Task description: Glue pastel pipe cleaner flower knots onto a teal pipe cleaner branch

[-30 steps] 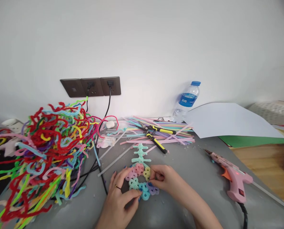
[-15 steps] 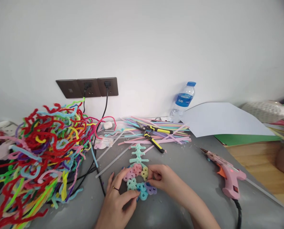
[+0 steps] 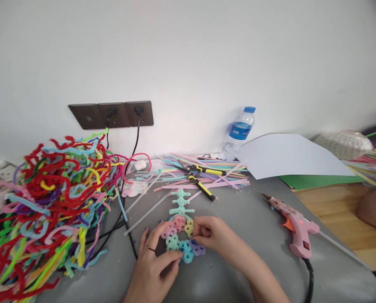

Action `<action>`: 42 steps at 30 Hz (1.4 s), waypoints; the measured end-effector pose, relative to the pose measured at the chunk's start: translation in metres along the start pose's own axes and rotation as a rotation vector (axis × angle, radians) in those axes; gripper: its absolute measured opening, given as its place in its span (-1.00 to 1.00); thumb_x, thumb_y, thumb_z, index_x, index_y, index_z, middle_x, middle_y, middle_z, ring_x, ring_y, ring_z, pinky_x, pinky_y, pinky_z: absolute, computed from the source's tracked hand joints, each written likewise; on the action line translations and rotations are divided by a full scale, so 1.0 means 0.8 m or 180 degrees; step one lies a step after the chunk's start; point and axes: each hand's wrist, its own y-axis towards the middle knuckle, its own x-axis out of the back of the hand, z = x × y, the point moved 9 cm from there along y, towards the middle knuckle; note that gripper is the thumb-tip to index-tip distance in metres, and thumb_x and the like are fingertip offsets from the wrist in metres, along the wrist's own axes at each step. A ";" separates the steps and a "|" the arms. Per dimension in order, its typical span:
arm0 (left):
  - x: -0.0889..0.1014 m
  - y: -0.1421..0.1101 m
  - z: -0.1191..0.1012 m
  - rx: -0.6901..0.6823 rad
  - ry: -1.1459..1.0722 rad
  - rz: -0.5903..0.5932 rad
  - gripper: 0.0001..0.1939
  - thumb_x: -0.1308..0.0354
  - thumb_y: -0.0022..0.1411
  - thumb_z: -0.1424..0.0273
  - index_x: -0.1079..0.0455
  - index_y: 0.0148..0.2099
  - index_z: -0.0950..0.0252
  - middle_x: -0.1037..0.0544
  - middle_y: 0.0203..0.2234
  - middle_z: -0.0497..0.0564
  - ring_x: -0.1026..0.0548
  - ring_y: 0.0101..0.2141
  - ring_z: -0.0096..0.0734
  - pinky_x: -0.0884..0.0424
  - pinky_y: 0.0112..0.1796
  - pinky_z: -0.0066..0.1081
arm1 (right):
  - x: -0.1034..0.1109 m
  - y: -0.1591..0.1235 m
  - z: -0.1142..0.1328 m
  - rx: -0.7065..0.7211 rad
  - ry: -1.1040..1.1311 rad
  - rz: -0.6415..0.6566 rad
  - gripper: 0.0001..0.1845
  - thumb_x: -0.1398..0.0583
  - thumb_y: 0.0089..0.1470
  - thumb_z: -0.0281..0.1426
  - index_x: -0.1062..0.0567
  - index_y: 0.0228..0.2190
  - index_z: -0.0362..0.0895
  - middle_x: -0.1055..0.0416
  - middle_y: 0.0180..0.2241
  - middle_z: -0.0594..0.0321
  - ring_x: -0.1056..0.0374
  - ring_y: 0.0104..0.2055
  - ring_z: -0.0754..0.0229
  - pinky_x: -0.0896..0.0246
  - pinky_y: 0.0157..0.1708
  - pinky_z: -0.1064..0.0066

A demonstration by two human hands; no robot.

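A ring of pipe-cleaner flowers [image 3: 179, 223] in pink, yellow, mint, blue and purple lies on the grey table. A mint pipe-cleaner stem with short crossbars [image 3: 181, 202] extends from its far side. My left hand [image 3: 158, 263] wears a thin ring and holds the flower ring from the left, fingers at the pink flowers and thumb by the blue one. My right hand [image 3: 208, 233] pinches its right edge between the yellow and purple flowers. The fingers partly cover the flowers there.
Tangled colourful pipe cleaners [image 3: 68, 189] heap up at left. Pliers [image 3: 200, 181] lie on straight pastel pipe cleaners [image 3: 172, 172]. A water bottle [image 3: 241, 130] leans by the wall. A pink glue gun [image 3: 297, 227] and white paper [image 3: 289, 155] are at right. Another person's limb [image 3: 374, 208] shows far right.
The view has turned slightly, so everything sits a little further left. Both hands keep nearly the same hold on the flower ring.
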 end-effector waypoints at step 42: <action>0.008 0.008 -0.006 -0.0027 -0.0029 -0.0179 -0.68 -0.06 0.31 0.56 -0.56 -0.14 0.06 -0.25 0.26 0.16 -0.38 0.18 -0.07 -0.40 0.08 0.20 | 0.001 0.001 -0.004 -0.0009 0.0007 -0.0029 -0.73 -0.20 -0.17 -0.71 -0.31 -0.61 -0.12 -0.04 -0.65 0.52 0.06 -0.55 0.36 0.20 -0.54 0.47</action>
